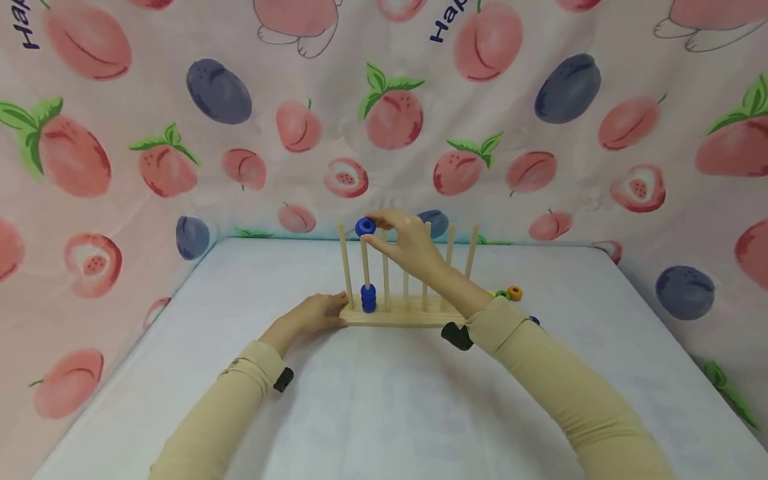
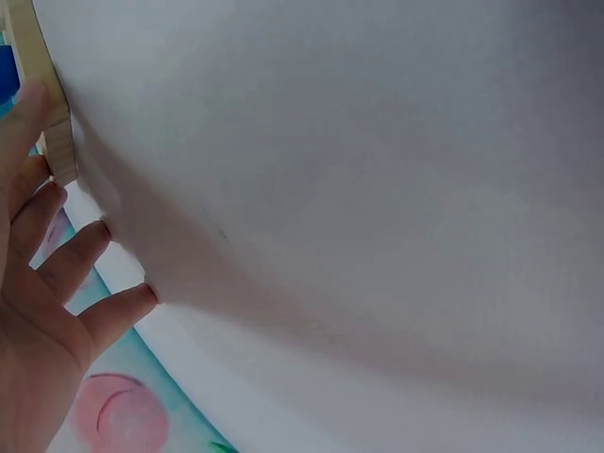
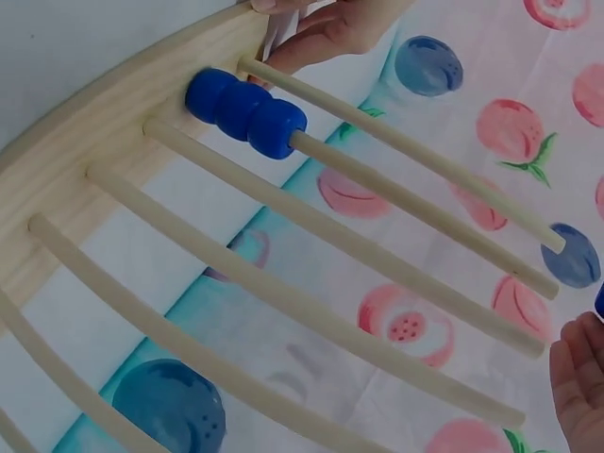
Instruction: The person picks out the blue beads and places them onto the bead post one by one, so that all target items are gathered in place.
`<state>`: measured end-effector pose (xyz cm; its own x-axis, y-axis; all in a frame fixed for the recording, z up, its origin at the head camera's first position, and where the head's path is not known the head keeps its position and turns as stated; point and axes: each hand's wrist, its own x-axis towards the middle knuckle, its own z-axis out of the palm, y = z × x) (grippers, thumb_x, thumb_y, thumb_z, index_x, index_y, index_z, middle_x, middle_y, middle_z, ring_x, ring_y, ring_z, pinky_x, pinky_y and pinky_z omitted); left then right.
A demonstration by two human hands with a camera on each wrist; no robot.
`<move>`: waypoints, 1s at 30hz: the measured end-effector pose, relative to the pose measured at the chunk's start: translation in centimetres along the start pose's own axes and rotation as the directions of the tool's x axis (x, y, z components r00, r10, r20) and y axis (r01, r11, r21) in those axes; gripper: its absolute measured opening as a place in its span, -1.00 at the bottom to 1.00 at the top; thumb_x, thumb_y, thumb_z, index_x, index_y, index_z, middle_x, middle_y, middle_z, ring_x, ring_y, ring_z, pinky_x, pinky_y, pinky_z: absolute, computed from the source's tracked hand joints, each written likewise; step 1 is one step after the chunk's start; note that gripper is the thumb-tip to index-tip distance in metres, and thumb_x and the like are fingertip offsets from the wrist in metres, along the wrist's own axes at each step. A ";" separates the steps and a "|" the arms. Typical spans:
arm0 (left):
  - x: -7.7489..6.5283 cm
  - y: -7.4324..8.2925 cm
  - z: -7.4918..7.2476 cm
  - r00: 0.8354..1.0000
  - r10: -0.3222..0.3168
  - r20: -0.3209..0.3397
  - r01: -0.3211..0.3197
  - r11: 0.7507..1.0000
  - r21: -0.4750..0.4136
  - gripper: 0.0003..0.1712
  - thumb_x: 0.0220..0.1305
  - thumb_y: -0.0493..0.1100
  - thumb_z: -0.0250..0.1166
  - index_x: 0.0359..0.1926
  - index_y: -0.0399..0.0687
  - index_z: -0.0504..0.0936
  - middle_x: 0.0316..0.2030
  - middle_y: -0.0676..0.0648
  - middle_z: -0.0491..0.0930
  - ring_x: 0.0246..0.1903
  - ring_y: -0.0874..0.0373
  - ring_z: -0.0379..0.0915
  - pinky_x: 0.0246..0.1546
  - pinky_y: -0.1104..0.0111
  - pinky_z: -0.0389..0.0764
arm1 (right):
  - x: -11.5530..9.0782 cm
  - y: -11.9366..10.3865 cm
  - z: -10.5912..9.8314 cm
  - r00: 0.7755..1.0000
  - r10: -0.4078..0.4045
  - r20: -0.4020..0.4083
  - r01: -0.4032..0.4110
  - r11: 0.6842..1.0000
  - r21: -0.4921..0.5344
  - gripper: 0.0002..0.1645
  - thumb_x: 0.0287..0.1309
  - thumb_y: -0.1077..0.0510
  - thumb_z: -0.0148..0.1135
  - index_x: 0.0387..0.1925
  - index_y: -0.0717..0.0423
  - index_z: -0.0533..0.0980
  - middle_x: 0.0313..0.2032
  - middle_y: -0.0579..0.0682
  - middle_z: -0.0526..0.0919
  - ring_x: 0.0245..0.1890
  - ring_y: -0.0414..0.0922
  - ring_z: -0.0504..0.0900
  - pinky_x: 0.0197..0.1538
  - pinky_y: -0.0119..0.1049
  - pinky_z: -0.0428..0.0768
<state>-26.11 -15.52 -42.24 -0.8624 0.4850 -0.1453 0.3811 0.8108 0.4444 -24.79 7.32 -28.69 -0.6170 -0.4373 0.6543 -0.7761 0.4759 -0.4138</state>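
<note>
A wooden rack (image 1: 396,320) with a row of upright pegs stands on the white table. Its left end is held by my left hand (image 1: 312,313), thumb at the front and fingers around the end; the other fingers spread over the tabletop in the left wrist view. Between thumb and fingers, my right hand (image 1: 414,250) pinches a blue bead (image 1: 360,231) at the top of the second peg from the left. Three blue beads (image 3: 245,111) are stacked at the bottom of that peg. The other pegs in the right wrist view carry no beads.
Right of the rack, partly behind my right forearm, lie loose beads: an orange one (image 1: 515,293), a green one (image 1: 503,295) and a blue one (image 1: 535,321). A fruit-printed cloth (image 1: 336,120) hangs behind the table.
</note>
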 end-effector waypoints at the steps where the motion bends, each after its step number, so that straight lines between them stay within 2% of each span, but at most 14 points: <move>1: 0.0 0.0 0.0 1.000 -0.003 0.001 0.003 1.000 -0.002 -0.31 0.23 -0.02 0.27 0.32 -0.18 0.31 0.36 -0.15 0.22 0.32 -0.23 0.17 0.35 -0.04 0.19 | 0.2 0.0 0.0 1.000 0.009 0.003 -0.009 1.000 -0.007 -0.56 0.09 0.18 0.32 -0.02 0.35 0.52 -0.20 0.18 0.67 -0.16 0.03 0.64 -0.04 -0.18 0.65; 8: 0.5 0.1 0.2 1.000 0.006 0.015 -0.006 1.000 0.013 -0.32 0.25 -0.03 0.25 0.32 -0.20 0.30 0.36 -0.17 0.20 0.31 -0.25 0.16 0.35 -0.05 0.18 | 1.3 0.5 -0.3 0.997 0.068 0.036 -0.069 0.998 0.016 -0.56 0.12 0.17 0.30 0.00 0.34 0.52 -0.19 0.19 0.66 -0.16 0.04 0.60 -0.06 -0.18 0.65; 16: 0.2 0.0 0.0 1.000 -0.002 0.002 0.002 0.999 0.054 -0.32 0.24 -0.03 0.26 0.31 -0.21 0.31 0.34 -0.21 0.22 0.29 -0.27 0.20 0.33 -0.04 0.22 | 2.2 0.4 0.1 0.996 0.076 0.035 -0.076 0.997 0.001 -0.58 0.14 0.15 0.29 -0.02 0.33 0.53 -0.17 0.17 0.67 -0.14 -0.01 0.61 -0.04 -0.25 0.64; 19: 0.1 0.1 0.0 1.000 -0.011 0.003 0.011 0.999 0.042 -0.32 0.24 -0.04 0.26 0.31 -0.20 0.31 0.34 -0.21 0.22 0.29 -0.28 0.19 0.33 -0.05 0.21 | 2.2 0.4 0.5 0.994 0.102 0.041 -0.102 0.995 -0.006 -0.58 0.16 0.14 0.28 -0.01 0.33 0.54 -0.15 0.17 0.68 -0.13 -0.01 0.63 -0.04 -0.26 0.64; 24: 0.2 0.3 0.0 1.000 0.001 0.009 -0.001 1.000 0.019 -0.31 0.24 -0.06 0.26 0.32 -0.23 0.29 0.35 -0.23 0.20 0.30 -0.28 0.17 0.34 -0.05 0.20 | 1.9 0.2 0.6 0.986 0.168 0.010 -0.168 0.985 -0.027 -0.56 0.17 0.13 0.26 0.03 0.32 0.52 -0.14 0.19 0.69 -0.14 0.00 0.68 -0.02 -0.23 0.65; 30: 0.2 0.2 0.0 1.000 -0.013 0.006 0.013 0.999 0.032 -0.29 0.26 -0.06 0.25 0.34 -0.23 0.25 0.35 -0.23 0.19 0.30 -0.27 0.17 0.34 -0.04 0.21 | 1.9 0.0 0.7 0.985 0.170 -0.005 -0.170 0.983 -0.076 -0.54 0.20 0.10 0.23 0.05 0.31 0.50 -0.15 0.18 0.70 -0.18 0.00 0.70 -0.05 -0.21 0.67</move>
<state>-26.18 -15.24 -42.14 -0.8654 0.4763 -0.1558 0.3805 0.8268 0.4142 -26.03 5.93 -27.83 -0.7393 -0.3460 0.5777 -0.6478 0.5999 -0.4696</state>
